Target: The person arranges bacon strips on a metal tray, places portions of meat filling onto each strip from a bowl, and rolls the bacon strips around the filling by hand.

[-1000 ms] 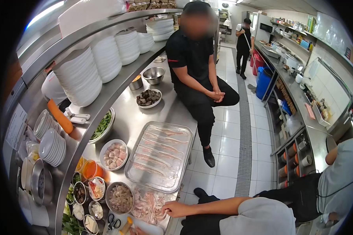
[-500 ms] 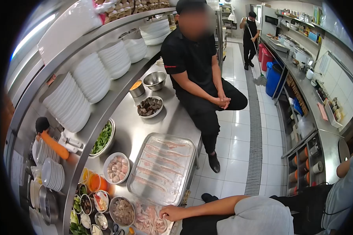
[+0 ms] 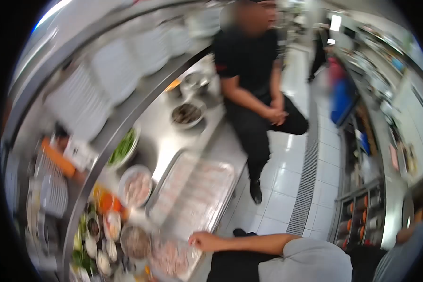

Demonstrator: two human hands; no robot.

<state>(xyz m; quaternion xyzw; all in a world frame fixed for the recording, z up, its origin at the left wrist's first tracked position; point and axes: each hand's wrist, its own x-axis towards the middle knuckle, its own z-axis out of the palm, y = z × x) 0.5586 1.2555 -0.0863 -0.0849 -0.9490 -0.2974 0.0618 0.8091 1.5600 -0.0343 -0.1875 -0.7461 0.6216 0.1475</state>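
My right hand hovers at the table's edge between a large tray of pale strips and a spread of raw pink meat. Its fingers are curled together; blur hides whatever they hold. My left hand does not show. Beside the pink meat stands a bowl of greyish meat. A bowl of pale round pieces sits left of the tray.
A person in black sits on the steel table, hands clasped. Another person is at lower right. Stacked dishes line the shelf. Small ingredient containers stand at lower left. A floor drain runs along the aisle.
The view has shifted and blurred. My right hand has lifted slightly from beside the pink meat toward the tray's corner. A hand and yellow handle at the bottom edge a second ago no longer show clearly.
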